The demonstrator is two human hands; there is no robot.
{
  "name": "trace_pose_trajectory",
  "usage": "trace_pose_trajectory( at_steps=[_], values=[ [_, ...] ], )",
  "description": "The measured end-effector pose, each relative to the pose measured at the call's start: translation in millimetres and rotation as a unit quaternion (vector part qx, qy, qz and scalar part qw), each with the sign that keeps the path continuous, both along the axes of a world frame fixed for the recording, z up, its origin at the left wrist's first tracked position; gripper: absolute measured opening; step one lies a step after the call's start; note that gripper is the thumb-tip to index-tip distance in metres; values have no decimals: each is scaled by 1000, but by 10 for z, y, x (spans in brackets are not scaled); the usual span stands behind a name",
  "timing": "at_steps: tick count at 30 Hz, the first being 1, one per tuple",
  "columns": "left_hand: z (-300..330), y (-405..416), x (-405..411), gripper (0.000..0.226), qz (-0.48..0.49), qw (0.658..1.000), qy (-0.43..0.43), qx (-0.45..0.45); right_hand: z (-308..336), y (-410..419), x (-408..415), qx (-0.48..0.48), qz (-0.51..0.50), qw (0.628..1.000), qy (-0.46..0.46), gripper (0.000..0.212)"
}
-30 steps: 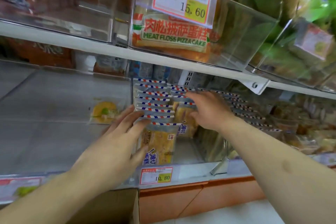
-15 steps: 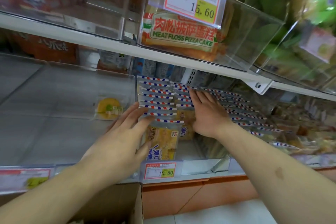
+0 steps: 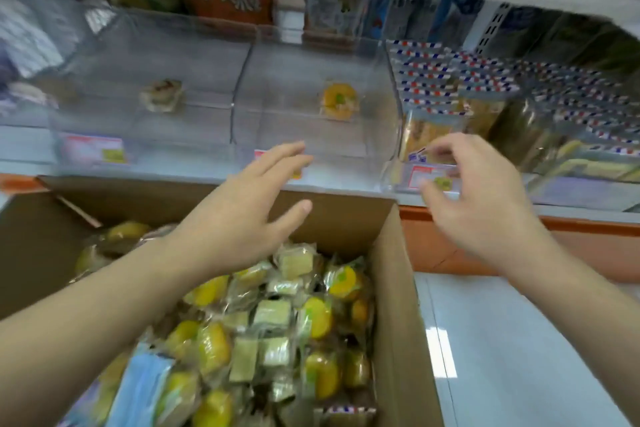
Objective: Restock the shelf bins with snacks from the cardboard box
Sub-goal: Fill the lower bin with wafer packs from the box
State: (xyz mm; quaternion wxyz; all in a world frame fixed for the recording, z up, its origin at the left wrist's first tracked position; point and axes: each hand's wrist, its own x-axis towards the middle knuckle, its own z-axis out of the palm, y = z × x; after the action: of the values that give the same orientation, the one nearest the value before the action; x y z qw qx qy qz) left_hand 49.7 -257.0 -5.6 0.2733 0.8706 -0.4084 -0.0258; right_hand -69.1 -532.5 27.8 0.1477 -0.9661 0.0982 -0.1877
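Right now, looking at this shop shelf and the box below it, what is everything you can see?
Cardboard box: one, brown, open, below the shelf.
Wrapped snacks: many, yellow and pale green, piled in the box.
Clear bins: several, transparent, in a row on the shelf.
Round snack: one, orange-yellow, alone in the middle bin.
Pale snack: one, beige, alone in the bin to its left.
Striped packs: many, red, white and blue edges, filling the right bin.
Price tags: at least three, red and white, on the bin fronts; print too blurred to read.
Left hand: one, open, empty, over the box.
Right hand: one, fingers curled, empty, in front of the right bin.
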Motion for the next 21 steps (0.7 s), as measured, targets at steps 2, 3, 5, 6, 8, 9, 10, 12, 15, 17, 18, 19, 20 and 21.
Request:
trace_pose_trajectory(
  at_steps=[2, 3, 5, 6, 8, 9, 10, 12, 15, 17, 18, 19, 20, 21],
  values=[
    [-112, 618, -103, 59, 38, 998, 25, 46, -236, 518, -63, 47, 74, 993, 77, 40],
    [-150, 906, -139, 59, 56, 995, 41, 78, -374, 761, -58, 64, 110, 984, 122, 41],
    [-192, 1433, -174, 70, 92, 983, 68, 142, -647, 1237, -22, 85, 172, 963, 191, 41],
    [-195, 1654, -173, 76, 107, 977, 78, 167, -781, 1459, 10, 91, 191, 953, 216, 40],
    [-142, 1996, -168, 69, 137, 964, 101, 203, -987, 1871, 86, 108, 208, 936, 263, 41],
    [-104, 2129, -164, 59, 148, 959, 110, 213, -1079, 2070, 131, 112, 212, 927, 287, 42],
    [-76, 2242, -153, 49, 158, 957, 112, 215, -1173, 2267, 184, 112, 219, 919, 307, 44],
    [-33, 2402, -113, 39, 168, 955, 110, 219, -1395, 2660, 303, 109, 242, 901, 343, 49],
    [-8, 2522, -18, 35, 158, 959, 117, 206, -1781, 3192, 450, 94, 272, 871, 397, 58],
    [-13, 2579, 71, 36, 148, 960, 135, 196, -2038, 3433, 507, 83, 274, 861, 421, 51],
    [-15, 2603, 113, 37, 143, 960, 144, 194, -2162, 3516, 529, 68, 278, 858, 426, 45],
    [-16, 2619, 151, 38, 137, 959, 153, 194, -2273, 3573, 553, 45, 283, 857, 427, 39],
    [-14, 2630, 182, 39, 132, 958, 160, 198, -2357, 3614, 573, 17, 289, 856, 428, 36],
    [-11, 2636, 208, 41, 128, 957, 167, 202, -2437, 3637, 592, -9, 293, 856, 427, 40]
  ],
)
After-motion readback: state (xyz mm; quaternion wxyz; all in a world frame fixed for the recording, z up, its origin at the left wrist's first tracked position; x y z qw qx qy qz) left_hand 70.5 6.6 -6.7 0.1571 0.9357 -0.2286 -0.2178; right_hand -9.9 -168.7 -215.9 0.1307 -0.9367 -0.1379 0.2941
